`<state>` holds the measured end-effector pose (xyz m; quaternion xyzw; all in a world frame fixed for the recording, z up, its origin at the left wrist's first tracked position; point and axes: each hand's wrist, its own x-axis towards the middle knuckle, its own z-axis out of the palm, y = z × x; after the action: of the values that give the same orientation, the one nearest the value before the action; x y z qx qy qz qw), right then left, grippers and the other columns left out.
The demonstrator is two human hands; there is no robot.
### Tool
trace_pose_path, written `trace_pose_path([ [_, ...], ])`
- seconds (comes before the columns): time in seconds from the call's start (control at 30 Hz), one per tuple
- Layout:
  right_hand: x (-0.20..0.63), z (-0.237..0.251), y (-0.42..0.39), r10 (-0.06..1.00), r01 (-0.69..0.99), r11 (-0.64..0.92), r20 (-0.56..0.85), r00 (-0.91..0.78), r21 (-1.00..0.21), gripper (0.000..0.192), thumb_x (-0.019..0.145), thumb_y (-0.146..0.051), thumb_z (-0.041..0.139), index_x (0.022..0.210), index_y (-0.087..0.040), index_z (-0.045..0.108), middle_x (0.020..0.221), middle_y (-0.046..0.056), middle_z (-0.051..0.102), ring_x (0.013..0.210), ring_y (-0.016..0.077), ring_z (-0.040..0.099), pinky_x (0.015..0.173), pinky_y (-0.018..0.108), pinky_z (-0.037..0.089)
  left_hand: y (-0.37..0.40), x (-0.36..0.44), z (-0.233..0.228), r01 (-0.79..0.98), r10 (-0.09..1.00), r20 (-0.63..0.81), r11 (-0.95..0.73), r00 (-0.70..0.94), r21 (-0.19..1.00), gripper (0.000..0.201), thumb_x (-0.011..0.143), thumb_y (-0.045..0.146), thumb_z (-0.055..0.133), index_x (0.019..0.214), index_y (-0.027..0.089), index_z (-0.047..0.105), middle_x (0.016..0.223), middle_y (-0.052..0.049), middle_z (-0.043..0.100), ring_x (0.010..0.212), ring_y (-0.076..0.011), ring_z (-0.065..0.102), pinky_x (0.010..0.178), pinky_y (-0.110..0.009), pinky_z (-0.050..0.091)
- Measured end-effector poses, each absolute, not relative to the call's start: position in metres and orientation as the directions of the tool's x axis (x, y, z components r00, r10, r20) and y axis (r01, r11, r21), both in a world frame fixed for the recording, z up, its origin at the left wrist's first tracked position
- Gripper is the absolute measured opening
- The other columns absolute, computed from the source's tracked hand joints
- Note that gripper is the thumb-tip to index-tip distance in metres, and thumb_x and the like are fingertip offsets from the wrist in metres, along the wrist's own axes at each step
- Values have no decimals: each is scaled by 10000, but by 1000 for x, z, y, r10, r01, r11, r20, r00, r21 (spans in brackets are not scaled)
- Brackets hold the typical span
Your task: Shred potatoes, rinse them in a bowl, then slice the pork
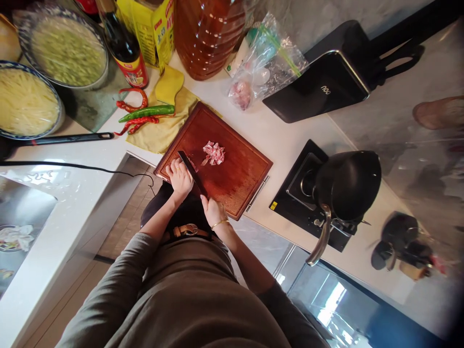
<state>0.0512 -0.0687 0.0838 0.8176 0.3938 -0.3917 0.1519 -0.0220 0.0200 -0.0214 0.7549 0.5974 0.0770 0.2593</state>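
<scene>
My right hand grips the handle of a kitchen knife, whose dark blade stands edge-down on a reddish wooden cutting board. Close against the blade's left side, my left hand has its fingers curled down on a piece of raw meat, mostly hidden beneath them. A sliver of that meat shows on the other side of the blade. Beyond the knife, a small heap of cut pink meat lies on the board, apart from both hands.
Red and green chilies lie on a yellow cloth at the board's far left. A soy sauce bottle, a large oil jug and covered bowls stand behind. Right are a knife block and a wok on the stove.
</scene>
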Motion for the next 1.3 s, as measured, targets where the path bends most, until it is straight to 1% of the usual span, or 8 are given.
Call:
trace_pose_path([
  [0.2,49,64,-42,595,747,-648,-708,380,-144,625,947,-501,185,959,-110,672,863,170,702,824,236,671,670,269,439,20,-23,-26,865,938,-193,-170,289,473,378,837,228,322,1117,62,515,1309,-225,464,1288,-315,337,1068,-528,173],
  [0.47,55,70,-63,550,760,-646,-733,400,-70,570,952,-472,234,950,-117,681,887,177,703,831,237,672,660,262,439,19,-21,-23,859,940,-180,-173,290,482,378,849,254,329,1117,78,529,1308,-213,473,1284,-313,350,1068,-530,173],
  [0.67,59,44,-38,633,753,-636,-672,384,-170,609,952,-485,206,935,-120,692,880,171,704,863,226,668,700,245,442,19,-20,-22,849,948,-162,-159,274,504,367,870,294,318,1097,104,535,1297,-194,486,1284,-308,347,1069,-525,175],
  [0.87,63,32,-51,686,710,-646,-623,376,-283,546,963,-437,225,954,-144,685,907,135,710,902,190,660,723,211,432,20,-18,-19,838,961,-93,-179,262,516,377,858,355,361,1082,98,524,1266,-197,495,1263,-310,358,1062,-508,181],
  [1.0,75,30,-59,680,594,-693,-643,352,-409,640,957,-475,149,802,-148,677,681,83,688,700,135,661,633,180,425,22,-18,-17,840,962,-56,-204,268,503,379,832,342,404,1099,100,522,1238,-184,519,1231,-310,391,1049,-488,203],
  [1.13,84,32,-71,623,410,-775,-686,375,-480,756,902,-596,48,698,-152,625,466,20,564,418,101,542,465,181,380,25,-16,-13,845,950,-61,-242,306,476,375,815,317,421,1111,115,532,1230,-178,522,1213,-315,410,1037,-492,213],
  [1.2,87,33,-77,609,347,-791,-697,378,-504,772,882,-627,35,689,-152,613,425,1,521,360,98,490,422,187,355,28,-15,-10,854,948,-64,-249,310,457,355,812,310,425,1095,134,549,1227,-171,518,1211,-318,406,1035,-500,211],
  [1.3,89,35,-84,604,368,-795,-683,412,-481,767,883,-628,52,673,-154,617,434,10,533,397,105,518,453,189,371,31,-12,-7,860,946,-80,-248,315,446,316,820,334,425,1033,158,579,1197,-164,523,1197,-326,405,1025,-512,216],
])
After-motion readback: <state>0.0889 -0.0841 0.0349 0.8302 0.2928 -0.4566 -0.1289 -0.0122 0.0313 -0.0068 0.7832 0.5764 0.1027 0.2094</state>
